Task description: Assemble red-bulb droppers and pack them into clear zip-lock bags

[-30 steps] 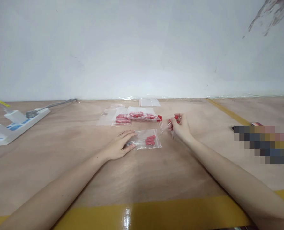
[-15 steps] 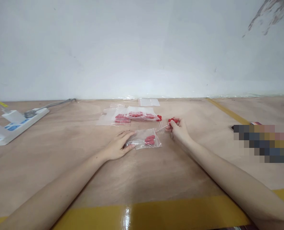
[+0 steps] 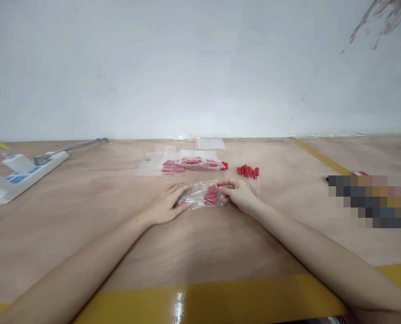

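Note:
A small clear plastic bag [image 3: 200, 195] with red-capped droppers inside lies on the wooden table [image 3: 200, 243]. My left hand [image 3: 166, 204] rests on its left end, fingers pressed flat on the plastic. My right hand [image 3: 237, 194] is at the bag's right, open end, fingers pinched there by the red caps. A row of several loose red-capped droppers [image 3: 249, 177] lies just behind my right hand.
Several filled bags of red droppers [image 3: 187, 163] and empty clear bags [image 3: 210, 144] lie further back. A white power strip [image 3: 25, 173] with a cable sits far left. A blurred object [image 3: 369, 200] is at the right. Yellow tape [image 3: 200, 303] marks the near edge.
My right hand moved left from the loose droppers to the bag's open end with a dropper. The loose droppers behind it are now uncovered. My left hand stayed on the bag.

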Action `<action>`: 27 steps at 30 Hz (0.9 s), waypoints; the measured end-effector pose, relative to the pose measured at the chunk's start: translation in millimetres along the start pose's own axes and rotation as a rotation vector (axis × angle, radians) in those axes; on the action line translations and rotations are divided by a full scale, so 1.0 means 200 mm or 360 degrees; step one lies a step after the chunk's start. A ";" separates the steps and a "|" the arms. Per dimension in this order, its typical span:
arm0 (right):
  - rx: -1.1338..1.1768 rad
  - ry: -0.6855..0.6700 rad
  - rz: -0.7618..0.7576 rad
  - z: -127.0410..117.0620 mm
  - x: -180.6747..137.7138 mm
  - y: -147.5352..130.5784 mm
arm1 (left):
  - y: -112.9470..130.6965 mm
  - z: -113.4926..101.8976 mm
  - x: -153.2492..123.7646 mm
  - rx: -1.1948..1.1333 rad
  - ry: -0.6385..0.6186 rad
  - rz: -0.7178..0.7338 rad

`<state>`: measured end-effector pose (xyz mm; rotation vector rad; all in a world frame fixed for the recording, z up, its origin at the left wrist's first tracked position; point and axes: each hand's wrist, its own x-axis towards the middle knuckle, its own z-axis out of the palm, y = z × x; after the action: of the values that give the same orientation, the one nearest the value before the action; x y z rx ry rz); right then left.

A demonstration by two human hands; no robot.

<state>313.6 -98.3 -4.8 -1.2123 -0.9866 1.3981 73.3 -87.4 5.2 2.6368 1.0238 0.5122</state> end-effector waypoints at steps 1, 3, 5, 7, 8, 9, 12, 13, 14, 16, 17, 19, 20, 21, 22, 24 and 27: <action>-0.0044 -0.0003 -0.0004 0.00 0.00 0.00 | 0.00 0.00 0.00 -0.0001 0.0006 0.0001; -0.0100 0.0011 -0.0022 0.01 0.01 0.00 | 0.00 0.00 0.00 -0.0007 0.0007 0.0003; -0.0139 0.0042 -0.0027 0.02 0.02 0.00 | -0.01 0.01 0.00 -0.0011 0.0011 0.0005; -0.0176 0.0079 -0.0033 0.04 0.03 0.00 | -0.01 0.01 0.00 -0.0011 0.0010 0.0003; -0.0185 0.0098 -0.0043 0.05 0.02 0.00 | -0.01 0.01 0.00 -0.0010 0.0009 -0.0004; -0.0189 0.0119 -0.0055 0.05 0.02 0.00 | -0.01 0.01 0.00 -0.0011 0.0004 -0.0014; -0.0212 0.0134 -0.0068 0.06 0.01 0.00 | -0.01 0.00 0.00 -0.0022 -0.0007 -0.0049; -0.0234 0.0112 -0.0058 0.06 0.02 0.00 | -0.01 0.00 0.00 -0.0027 -0.0007 -0.0053; -0.0265 0.0076 -0.0047 0.06 0.02 0.00 | -0.01 0.00 0.00 -0.0030 -0.0006 -0.0050; -0.0340 0.0014 -0.0043 0.04 0.03 0.02 | -0.01 0.00 0.00 -0.0034 -0.0001 -0.0037; -0.0385 0.0012 -0.0057 0.04 0.04 0.03 | -0.01 0.00 0.00 -0.0035 0.0001 -0.0034; -0.0474 0.0066 -0.0110 0.02 0.07 0.05 | -0.01 0.01 0.00 -0.0033 -0.0002 -0.0035; -0.0503 0.0101 -0.0140 0.02 0.07 0.06 | -0.01 0.01 0.00 -0.0029 -0.0002 -0.0038; -0.0515 0.0123 -0.0163 0.02 0.08 0.06 | -0.01 0.01 0.00 -0.0025 0.0002 -0.0039; -0.0510 0.0114 -0.0167 0.02 0.08 0.07 | -0.02 0.01 0.00 -0.0019 0.0008 -0.0039; -0.0460 0.0028 -0.0119 0.03 0.07 0.05 | -0.02 0.01 0.00 -0.0013 0.0016 -0.0027; -0.0394 -0.0061 -0.0007 0.02 0.05 0.01 | -0.02 0.01 0.00 0.0000 0.0000 0.0003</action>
<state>309.1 -88.3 -8.0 -1.3662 -1.2157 1.3284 71.0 -84.4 1.8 2.6376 1.0214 0.5125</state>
